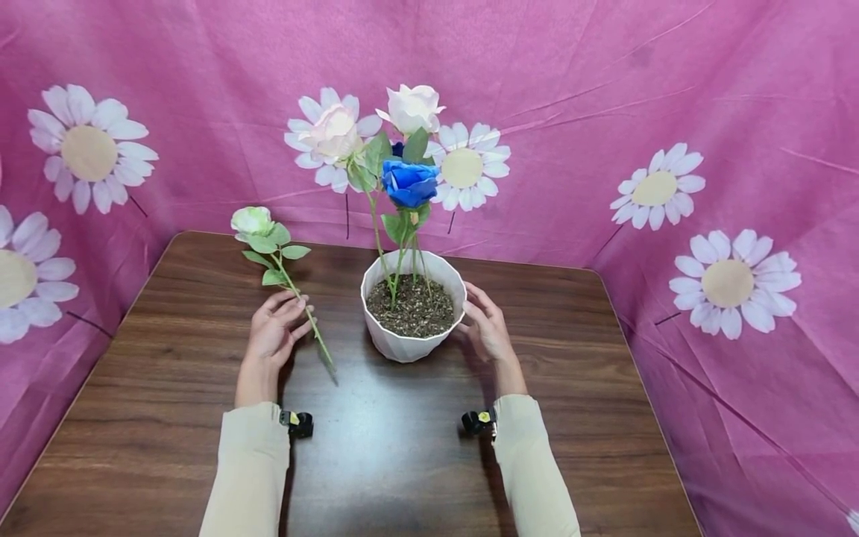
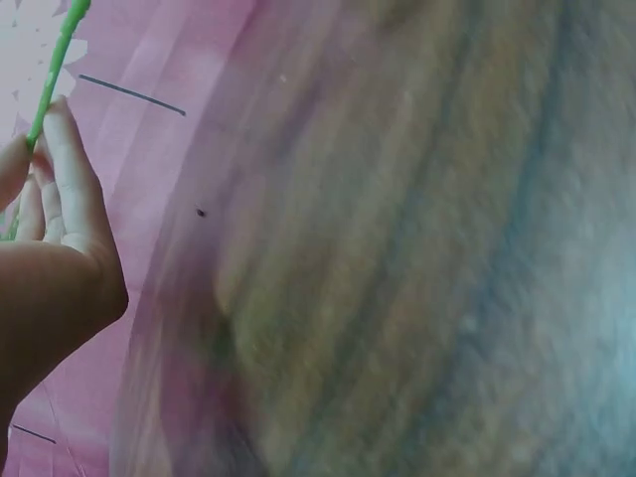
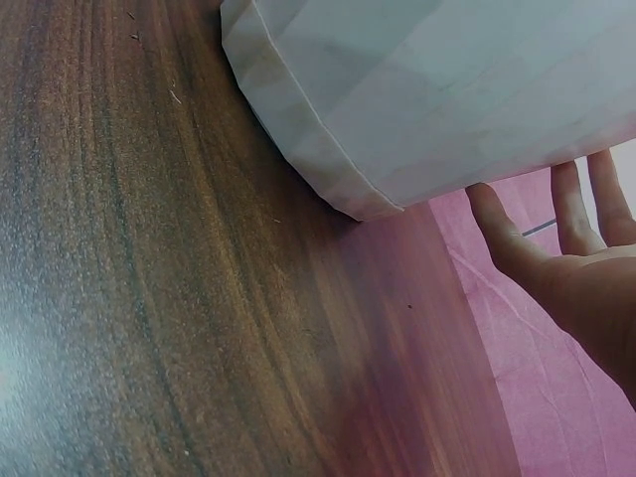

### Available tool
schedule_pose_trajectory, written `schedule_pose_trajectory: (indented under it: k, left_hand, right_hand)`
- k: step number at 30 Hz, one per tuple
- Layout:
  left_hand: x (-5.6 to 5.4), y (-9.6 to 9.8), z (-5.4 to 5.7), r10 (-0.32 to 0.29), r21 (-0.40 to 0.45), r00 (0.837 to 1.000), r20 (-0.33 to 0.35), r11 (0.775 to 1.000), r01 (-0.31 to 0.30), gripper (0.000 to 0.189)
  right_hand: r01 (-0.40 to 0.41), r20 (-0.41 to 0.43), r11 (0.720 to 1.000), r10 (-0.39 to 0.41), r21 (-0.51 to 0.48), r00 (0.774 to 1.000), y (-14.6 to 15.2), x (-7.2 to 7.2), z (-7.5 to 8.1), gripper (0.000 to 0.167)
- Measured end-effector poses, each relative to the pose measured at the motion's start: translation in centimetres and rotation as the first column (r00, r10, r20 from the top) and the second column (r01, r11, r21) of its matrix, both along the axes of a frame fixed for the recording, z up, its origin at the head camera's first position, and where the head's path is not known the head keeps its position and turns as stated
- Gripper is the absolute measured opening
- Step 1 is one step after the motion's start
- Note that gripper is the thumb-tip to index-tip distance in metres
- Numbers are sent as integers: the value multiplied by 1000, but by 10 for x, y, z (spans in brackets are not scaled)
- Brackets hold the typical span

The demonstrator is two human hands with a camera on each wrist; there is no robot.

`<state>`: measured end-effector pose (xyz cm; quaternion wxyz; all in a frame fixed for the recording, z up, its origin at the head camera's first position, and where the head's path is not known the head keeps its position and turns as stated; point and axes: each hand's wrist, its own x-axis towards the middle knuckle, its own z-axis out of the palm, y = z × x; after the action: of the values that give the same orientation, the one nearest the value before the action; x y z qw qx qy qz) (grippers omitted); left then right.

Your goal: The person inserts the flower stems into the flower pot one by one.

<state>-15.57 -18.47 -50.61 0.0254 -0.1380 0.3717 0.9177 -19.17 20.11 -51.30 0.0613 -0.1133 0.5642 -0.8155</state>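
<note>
My left hand (image 1: 274, 334) pinches the green stem of a pale green-and-white rose (image 1: 252, 221), its bloom pointing away and its stem end slanting down to the right. In the left wrist view, thumb and fingers meet on the stem (image 2: 56, 75). A white faceted flowerpot (image 1: 403, 347) filled with dark soil (image 1: 419, 317) stands right of that rose. My right hand (image 1: 490, 332) rests its fingertips against the pot's right side, fingers spread and gently bent, as the right wrist view also shows. Upright in the soil are a blue rose (image 1: 410, 183), a light pink rose (image 1: 332, 133) and a white rose (image 1: 412, 110).
The pot stands toward the far side of a dark wood-grain table (image 1: 376, 470). A pink cloth (image 1: 557, 67) printed with large white daisies surrounds its back and sides. Something dark blue shows behind the blue rose, mostly hidden. Each wrist wears a small black camera.
</note>
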Motion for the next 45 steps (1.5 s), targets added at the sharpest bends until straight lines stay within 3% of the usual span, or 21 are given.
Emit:
schedule_pose_trajectory:
  k: [7,11,15,22,26,30,38,45]
  left_hand:
    - [1,3,5,46,189,994,-97,982,-26,21]
    - [2,4,10,53,271,985,-163,962,-7,23]
    - [0,7,20,59,315,979,-193,949,5,25]
    - [-2,14,42,90,323,971,-223,946,-14,22]
    - [-3,17,45,110,344,973,-205,938,-34,19]
    - [-3,18,47,97,354,971,-219,935,-14,15]
    - [-10,23,65,61,336,949,-310,940,49,10]
    - [-16,32,84,42,290,940,-337,955,61,7]
  right_hand:
    - [41,37,999,-40,-23,999,-11,13,24,41]
    - [54,72,998,-51,-35,996,-13,14,27,42]
    - [49,54,998,-47,-33,997,-12,14,25,43]
    - [-18,-19,1000,17,-14,1000,0,2,4,43]
    - [-11,-19,999,10,-30,1000,-4,8,12,42]
    - [3,-13,999,-4,-43,1000,-9,13,21,43]
    - [-20,-5,1000,20,-12,1000,2,1,1,39]
    - [-20,-26,999,19,-28,999,-2,4,6,42]
